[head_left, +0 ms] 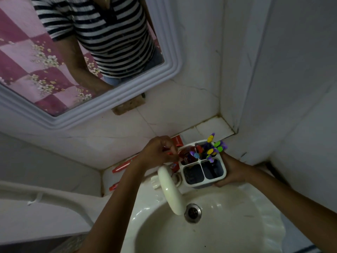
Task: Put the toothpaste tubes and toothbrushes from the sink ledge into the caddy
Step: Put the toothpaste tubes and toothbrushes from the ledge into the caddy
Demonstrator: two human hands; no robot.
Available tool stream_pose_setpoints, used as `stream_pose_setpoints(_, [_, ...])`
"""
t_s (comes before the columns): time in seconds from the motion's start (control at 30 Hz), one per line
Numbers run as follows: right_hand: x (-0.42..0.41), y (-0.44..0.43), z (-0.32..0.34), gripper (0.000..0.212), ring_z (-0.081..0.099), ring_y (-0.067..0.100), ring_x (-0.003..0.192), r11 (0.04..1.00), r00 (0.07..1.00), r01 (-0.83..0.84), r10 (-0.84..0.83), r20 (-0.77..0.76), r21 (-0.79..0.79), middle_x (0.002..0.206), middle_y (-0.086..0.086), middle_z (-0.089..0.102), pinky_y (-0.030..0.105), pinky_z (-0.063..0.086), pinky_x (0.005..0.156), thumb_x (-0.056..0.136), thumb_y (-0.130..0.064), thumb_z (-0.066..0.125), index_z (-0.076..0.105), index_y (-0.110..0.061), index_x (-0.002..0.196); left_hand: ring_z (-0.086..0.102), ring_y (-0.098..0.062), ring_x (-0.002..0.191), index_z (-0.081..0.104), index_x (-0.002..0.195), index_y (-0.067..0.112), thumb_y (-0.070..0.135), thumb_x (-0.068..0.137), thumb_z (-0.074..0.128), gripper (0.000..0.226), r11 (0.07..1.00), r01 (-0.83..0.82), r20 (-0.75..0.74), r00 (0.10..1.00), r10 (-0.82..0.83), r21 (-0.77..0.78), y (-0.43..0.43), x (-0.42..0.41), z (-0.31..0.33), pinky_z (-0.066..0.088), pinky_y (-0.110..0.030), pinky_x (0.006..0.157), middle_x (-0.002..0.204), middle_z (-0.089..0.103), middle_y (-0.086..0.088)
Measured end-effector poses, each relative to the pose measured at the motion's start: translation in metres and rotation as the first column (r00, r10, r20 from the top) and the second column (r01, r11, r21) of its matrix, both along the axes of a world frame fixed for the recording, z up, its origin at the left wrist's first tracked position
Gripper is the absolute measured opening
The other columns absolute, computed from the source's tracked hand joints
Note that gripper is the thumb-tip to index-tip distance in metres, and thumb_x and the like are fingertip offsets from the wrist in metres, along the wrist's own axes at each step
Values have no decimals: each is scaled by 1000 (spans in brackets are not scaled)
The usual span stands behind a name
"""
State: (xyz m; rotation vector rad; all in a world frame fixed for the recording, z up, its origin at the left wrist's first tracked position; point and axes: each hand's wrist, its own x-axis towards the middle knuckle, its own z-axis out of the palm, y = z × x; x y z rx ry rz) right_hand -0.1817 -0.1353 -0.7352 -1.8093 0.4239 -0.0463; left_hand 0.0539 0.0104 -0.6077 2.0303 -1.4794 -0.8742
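A white caddy (204, 183) with several compartments is held over the sink's back edge by my right hand (231, 170), which grips its right side. Colourful toothbrushes (212, 147) stand in its far right compartment. My left hand (158, 150) is closed on a red toothpaste tube (186, 155) at the caddy's far left compartment. On the tiled ledge lie more red tubes: one (124, 166) left of my wrist, one (114, 187) lower left, one (177, 140) behind my hand.
A cream tap (171, 190) curves over the sink basin (228, 225) with its metal drain (193, 212). A white-framed mirror (113, 105) hangs above the ledge. White tiled walls close in on the right. A white pipe (36, 196) runs at lower left.
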Motion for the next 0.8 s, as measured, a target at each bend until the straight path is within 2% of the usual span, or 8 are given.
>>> stream_pose_setpoints(0.1, [-1,-1,-2,98,49,-14,113,1000,1000,-4,4,1,3,126,-14,48,11,45,95,50,-16,89,29,-59,115,62,-13,102,71,84,40,28,75,79,17,995,46,59,997,-52,90,0,15,3,49,-30,92,109,67,2])
stream_pose_setpoints(0.17, [-1,-1,-3,96,49,-10,116,1000,1000,4,-4,5,-2,130,-8,48,8,43,94,47,-27,87,28,-67,112,58,-11,110,71,107,33,31,82,72,25,992,-64,119,992,51,112,0,33,-6,44,-25,90,122,63,3])
stream_pose_setpoints(0.23, [-1,0,-3,98,49,-9,117,1000,1000,12,-12,0,-9,131,-6,48,7,42,94,47,-27,88,28,-66,114,54,-16,121,63,124,28,26,90,63,33,967,-218,310,935,169,132,-1,51,-27,46,-30,96,135,57,2])
stream_pose_setpoints(0.3, [-2,0,-3,101,50,-11,114,1000,1000,10,-10,1,-10,128,-6,50,5,42,93,50,-15,90,28,-55,119,48,-22,131,56,133,25,28,93,57,40,955,-216,501,861,88,204,-2,59,-51,42,-36,108,143,53,-1])
stream_pose_setpoints(0.4, [-3,-3,-6,99,49,-21,106,1000,1000,4,-4,8,13,121,-12,49,-1,40,87,55,6,87,27,-40,118,56,-24,121,55,130,20,36,92,58,41,948,-125,535,843,-54,292,-6,55,-76,46,-37,99,130,61,-5])
stream_pose_setpoints(0.63, [-2,-2,-2,96,51,-10,113,1000,1000,-5,4,-16,-16,125,-11,50,8,43,92,54,-2,90,30,-38,121,62,-28,104,62,112,12,42,82,68,43,977,1,655,742,-145,215,-23,59,-86,48,-34,80,112,65,-10])
stream_pose_setpoints(0.73, [-1,-2,0,96,49,-14,112,1000,1000,-13,13,-20,-11,124,-10,49,4,41,91,55,1,88,30,-39,120,63,-27,93,58,105,17,33,75,70,36,998,-39,626,780,0,49,-16,55,-73,46,-32,72,103,62,-6])
stream_pose_setpoints(0.8, [-1,-2,0,96,49,-15,111,1000,1000,-6,5,-25,-5,123,-9,50,3,41,90,55,2,88,30,-39,118,62,-26,88,52,105,19,24,73,72,39,983,-171,492,851,184,-71,-9,48,-55,51,-36,72,102,63,-6])
